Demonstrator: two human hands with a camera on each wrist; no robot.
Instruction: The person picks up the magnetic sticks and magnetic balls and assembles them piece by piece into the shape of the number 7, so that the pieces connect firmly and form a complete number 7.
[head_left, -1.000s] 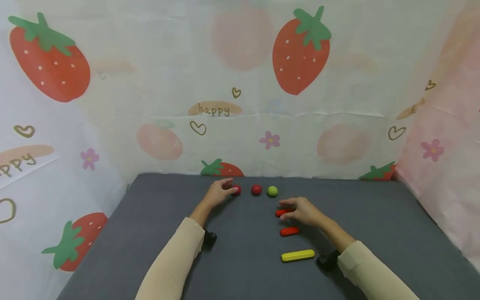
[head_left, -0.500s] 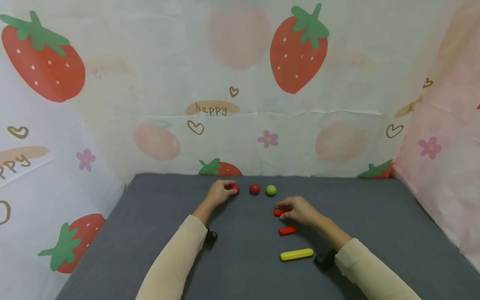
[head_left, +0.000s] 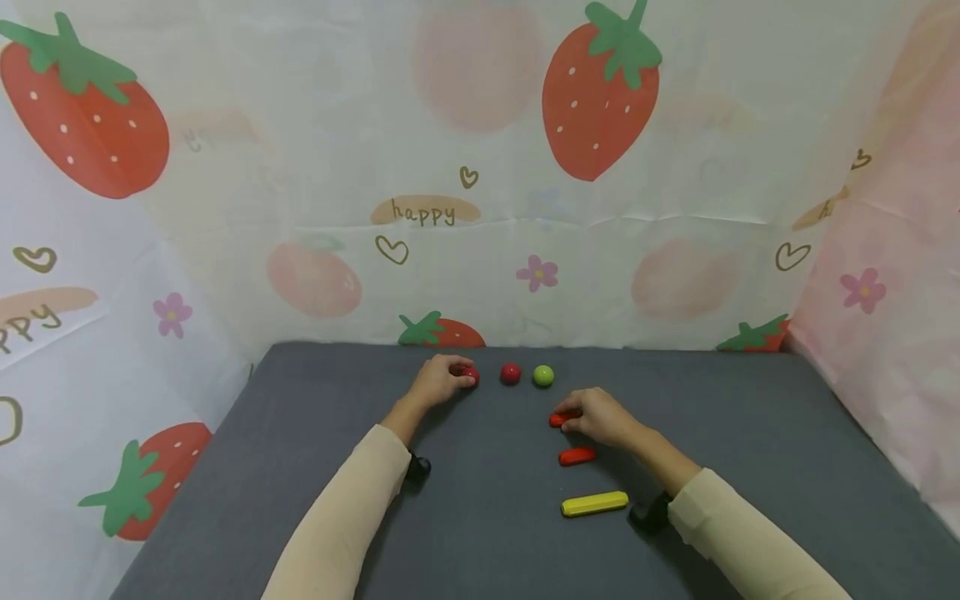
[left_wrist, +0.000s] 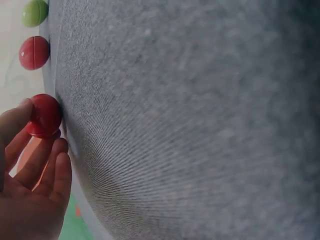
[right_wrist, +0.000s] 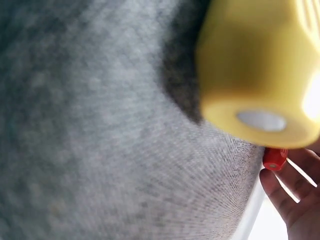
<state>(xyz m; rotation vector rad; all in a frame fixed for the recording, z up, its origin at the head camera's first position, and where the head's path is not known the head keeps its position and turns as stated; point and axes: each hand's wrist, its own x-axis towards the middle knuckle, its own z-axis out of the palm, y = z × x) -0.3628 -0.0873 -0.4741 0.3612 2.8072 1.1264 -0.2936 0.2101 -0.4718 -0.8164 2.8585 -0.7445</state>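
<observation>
My left hand [head_left: 454,375] reaches to the far side of the grey table [head_left: 750,433] and pinches a red ball [head_left: 472,376] between thumb and fingers; the left wrist view shows that red ball [left_wrist: 45,116] held against the fingers [left_wrist: 47,165]. To its right a second red ball [head_left: 511,373] and a green ball [head_left: 543,376] lie in a row. My right hand [head_left: 576,417] curls over the far red stick [head_left: 557,419]; its red end [right_wrist: 274,158] shows beside the fingers [right_wrist: 292,200]. Nearer me lie another red stick [head_left: 577,456] and a yellow stick [head_left: 595,504].
Strawberry-print cloth [head_left: 480,208] walls the table at the back and on both sides. The yellow stick's end [right_wrist: 260,75] fills the right wrist view close up. The left wrist view also shows the second red ball [left_wrist: 34,52] and green ball [left_wrist: 35,12].
The left fingers have drawn in round the red ball. The right fingers have curled further over the far red stick. Both hands stay in place.
</observation>
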